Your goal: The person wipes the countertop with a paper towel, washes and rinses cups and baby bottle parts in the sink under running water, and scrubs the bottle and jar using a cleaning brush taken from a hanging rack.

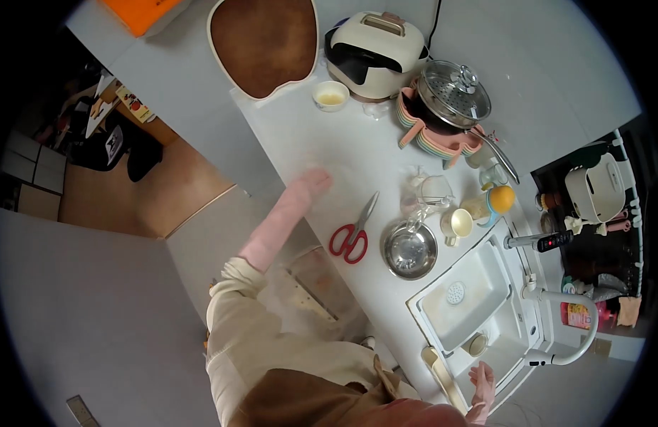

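My left hand point(315, 182), at the end of a pushed-up cream sleeve, is over the white countertop point(286, 128) near its front edge. Motion blurs its fingers, and I see nothing clearly in them. Closest to it lie red-handled scissors point(352, 238), their blades pointing away. To the right of the scissors sits a shiny metal bowl point(410, 250). My right hand point(483, 384) is at the near end of the white sink point(503, 334), empty, with its fingers loosely bent and apart. A glass jar point(475, 344) stands in the sink close to it.
A white basin point(460, 299) sits in the sink beside the curved faucet point(588, 320). Around the bowl are a clear pitcher point(432, 191) and a cream mug point(457, 225). Farther back stand a lidded pan point(453, 96), a cooker point(379, 57) and a small bowl point(331, 96).
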Demonstrator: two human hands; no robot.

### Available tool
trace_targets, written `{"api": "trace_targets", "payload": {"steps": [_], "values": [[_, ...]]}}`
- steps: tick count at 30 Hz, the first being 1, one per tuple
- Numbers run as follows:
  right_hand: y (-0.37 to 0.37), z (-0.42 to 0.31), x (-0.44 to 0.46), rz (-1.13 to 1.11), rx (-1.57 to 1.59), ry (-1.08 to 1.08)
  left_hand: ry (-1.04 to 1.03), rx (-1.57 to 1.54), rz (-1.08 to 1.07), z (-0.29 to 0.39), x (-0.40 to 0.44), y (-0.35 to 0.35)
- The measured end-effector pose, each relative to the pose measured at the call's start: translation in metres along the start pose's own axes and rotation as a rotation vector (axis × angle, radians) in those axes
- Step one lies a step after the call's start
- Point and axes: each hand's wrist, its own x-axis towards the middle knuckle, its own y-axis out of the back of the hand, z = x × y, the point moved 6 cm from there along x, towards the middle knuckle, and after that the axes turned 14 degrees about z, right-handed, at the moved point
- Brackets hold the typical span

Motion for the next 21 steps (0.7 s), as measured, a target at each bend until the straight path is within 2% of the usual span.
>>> {"api": "trace_targets", "payload": {"steps": [2, 3, 5, 8, 10, 12, 14, 15, 17, 20, 21], "values": [[-0.002, 0.0, 0.005, -0.017, -0.024, 0.029, 0.095, -0.073, 0.074, -0.005, 0.0, 0.01], [-0.005, -0.013, -0.005, -0.091, -0.026, 0.026, 0.168, -0.131, 0.187, -0.024, 0.003, 0.009], [-0.019, -0.043, -0.034, -0.532, -0.003, -0.106, 0.364, -0.215, 0.305, -0.031, 0.009, 0.026], [-0.044, -0.098, -0.085, -0.833, -0.123, -0.062, 0.619, -0.394, 0.391, -0.038, 0.009, 0.046], [-0.068, -0.128, -0.107, -0.917, -0.092, 0.04, 0.73, -0.548, 0.464, -0.026, 0.001, 0.058], [-0.096, -0.153, -0.126, -0.858, -0.026, 0.13, 0.817, -0.709, 0.543, -0.02, -0.007, 0.066], [-0.134, -0.185, -0.15, -0.655, -0.061, 0.492, 0.897, -0.878, 0.62, -0.02, -0.022, 0.071], [-0.157, -0.206, -0.164, -0.616, -0.161, 0.729, 0.877, -0.857, 0.644, -0.022, -0.026, 0.075], [-0.203, -0.234, -0.19, -0.571, -0.234, 1.068, 0.85, -0.808, 0.689, -0.027, -0.044, 0.081], [-0.288, -0.24, -0.189, -0.426, -0.277, 1.356, 0.836, -0.8, 0.678, -0.033, -0.065, 0.093], [-0.314, -0.242, -0.19, -0.413, -0.347, 1.331, 0.858, -0.802, 0.673, -0.023, -0.07, 0.103]]}}
